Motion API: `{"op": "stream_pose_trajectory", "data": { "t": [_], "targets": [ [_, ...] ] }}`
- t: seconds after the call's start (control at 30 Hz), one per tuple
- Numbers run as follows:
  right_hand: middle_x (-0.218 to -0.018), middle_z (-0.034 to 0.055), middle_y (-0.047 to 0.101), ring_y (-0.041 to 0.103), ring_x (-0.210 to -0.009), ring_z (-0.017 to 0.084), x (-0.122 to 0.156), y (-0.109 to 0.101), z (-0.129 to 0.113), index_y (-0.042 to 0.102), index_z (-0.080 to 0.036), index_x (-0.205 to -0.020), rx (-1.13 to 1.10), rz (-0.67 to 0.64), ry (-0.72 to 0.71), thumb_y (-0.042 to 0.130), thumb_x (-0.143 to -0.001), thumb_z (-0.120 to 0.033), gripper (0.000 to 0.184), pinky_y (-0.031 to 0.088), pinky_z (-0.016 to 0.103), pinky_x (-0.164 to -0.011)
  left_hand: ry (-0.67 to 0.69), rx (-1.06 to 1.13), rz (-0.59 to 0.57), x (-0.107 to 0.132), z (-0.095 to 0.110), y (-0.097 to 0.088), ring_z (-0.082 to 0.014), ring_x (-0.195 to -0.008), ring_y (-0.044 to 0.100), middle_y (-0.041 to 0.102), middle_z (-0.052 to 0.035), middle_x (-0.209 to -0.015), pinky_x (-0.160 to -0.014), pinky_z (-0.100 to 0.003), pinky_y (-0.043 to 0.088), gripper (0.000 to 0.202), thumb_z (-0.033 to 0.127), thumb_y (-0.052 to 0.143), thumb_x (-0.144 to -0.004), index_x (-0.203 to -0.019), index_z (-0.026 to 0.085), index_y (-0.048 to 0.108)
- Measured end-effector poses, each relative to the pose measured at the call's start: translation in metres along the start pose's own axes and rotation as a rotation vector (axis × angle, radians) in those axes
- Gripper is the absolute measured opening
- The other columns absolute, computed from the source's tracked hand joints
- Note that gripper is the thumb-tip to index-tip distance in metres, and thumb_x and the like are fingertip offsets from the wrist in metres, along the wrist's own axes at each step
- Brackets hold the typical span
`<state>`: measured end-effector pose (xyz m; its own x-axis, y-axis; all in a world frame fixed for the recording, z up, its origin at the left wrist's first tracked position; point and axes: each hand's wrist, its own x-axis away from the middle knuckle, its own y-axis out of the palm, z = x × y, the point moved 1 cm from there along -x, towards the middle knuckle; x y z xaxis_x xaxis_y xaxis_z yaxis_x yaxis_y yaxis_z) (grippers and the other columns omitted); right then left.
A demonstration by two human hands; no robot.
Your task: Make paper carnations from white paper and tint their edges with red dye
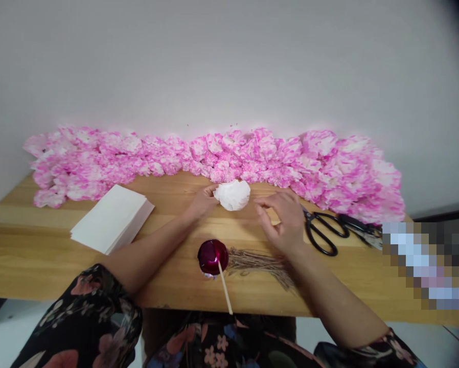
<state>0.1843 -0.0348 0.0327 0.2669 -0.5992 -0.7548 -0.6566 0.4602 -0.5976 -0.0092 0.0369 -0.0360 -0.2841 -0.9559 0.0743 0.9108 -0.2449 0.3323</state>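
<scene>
Over the middle of the table, my left hand [204,202] pinches a round white paper flower [233,195] with ruffled edges by its left side. My right hand [283,217] is to the right of the flower, apart from it, with thumb and index fingertips brought together. Whatever it may hold is too small to make out. Below the hands stands a small dish of dark magenta liquid [210,257] with a thin wooden stick [225,289] leaning out of it toward me. A bundle of thin brown twigs or wires [258,260] lies to the dish's right, partly under my right forearm.
A long bank of pink-and-white paper flowers [156,156] lines the table's back edge by the wall. At left lies a stack of white paper [109,217]. Black-handled scissors [323,230] and a second black-handled tool [358,227] lie at right. Beyond them is a blurred-out patch.
</scene>
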Motion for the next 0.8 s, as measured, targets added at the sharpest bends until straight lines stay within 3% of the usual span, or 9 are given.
{"op": "stream_pose_trajectory", "data": {
  "t": [0.1, 0.2, 0.53, 0.7, 0.8],
  "targets": [
    [-0.078, 0.0009, 0.072, 0.062, -0.072, 0.019, -0.002, -0.003, 0.006, 0.065, -0.023, -0.093, 0.026, 0.048, 0.053, 0.057, -0.091, -0.017, 0.01, 0.042, 0.037, -0.075, -0.025, 0.0, -0.009, 0.001, 0.001, 0.002, -0.0213, -0.083, 0.072, 0.078, -0.0072, -0.086, -0.082, -0.033, 0.056, 0.047, 0.036, 0.093, -0.051, -0.09, 0.014, 0.076],
    [-0.079, 0.0013, 0.072, 0.062, -0.074, 0.019, -0.001, -0.001, 0.009, 0.067, -0.024, -0.093, 0.031, 0.013, 0.063, 0.057, -0.092, -0.019, 0.011, 0.042, 0.038, -0.076, -0.037, -0.015, -0.045, 0.003, 0.001, 0.003, -0.0229, -0.088, 0.072, 0.078, -0.008, -0.088, -0.085, -0.034, 0.056, 0.05, 0.038, 0.092, -0.051, -0.091, 0.014, 0.077],
    [-0.09, 0.0029, 0.074, 0.061, -0.084, 0.022, 0.007, 0.012, 0.004, 0.072, -0.024, -0.102, -0.025, -0.125, -0.089, 0.062, -0.087, -0.014, 0.022, 0.042, 0.04, -0.078, -0.012, -0.077, -0.058, 0.003, 0.004, 0.003, -0.0196, -0.091, 0.07, 0.077, -0.0074, -0.1, -0.09, -0.032, 0.053, 0.048, 0.036, 0.089, -0.056, -0.097, 0.014, 0.077],
    [-0.089, 0.0046, 0.072, 0.061, -0.082, 0.021, 0.004, 0.006, 0.007, 0.071, -0.022, -0.102, -0.013, -0.034, -0.046, 0.062, -0.087, -0.012, 0.019, 0.042, 0.038, -0.075, -0.008, -0.07, -0.056, 0.001, 0.002, 0.002, -0.0192, -0.088, 0.069, 0.077, -0.007, -0.099, -0.088, -0.032, 0.052, 0.049, 0.035, 0.089, -0.055, -0.097, 0.014, 0.076],
    [-0.094, 0.0059, 0.072, 0.061, -0.085, 0.021, 0.004, 0.01, 0.009, 0.07, -0.021, -0.109, 0.03, -0.059, -0.013, 0.061, -0.09, -0.014, 0.022, 0.042, 0.038, -0.075, -0.016, -0.071, -0.067, 0.0, 0.001, 0.002, -0.018, -0.086, 0.069, 0.077, -0.0063, -0.098, -0.086, -0.031, 0.052, 0.049, 0.035, 0.088, -0.056, -0.099, 0.014, 0.076]
  ]
}}
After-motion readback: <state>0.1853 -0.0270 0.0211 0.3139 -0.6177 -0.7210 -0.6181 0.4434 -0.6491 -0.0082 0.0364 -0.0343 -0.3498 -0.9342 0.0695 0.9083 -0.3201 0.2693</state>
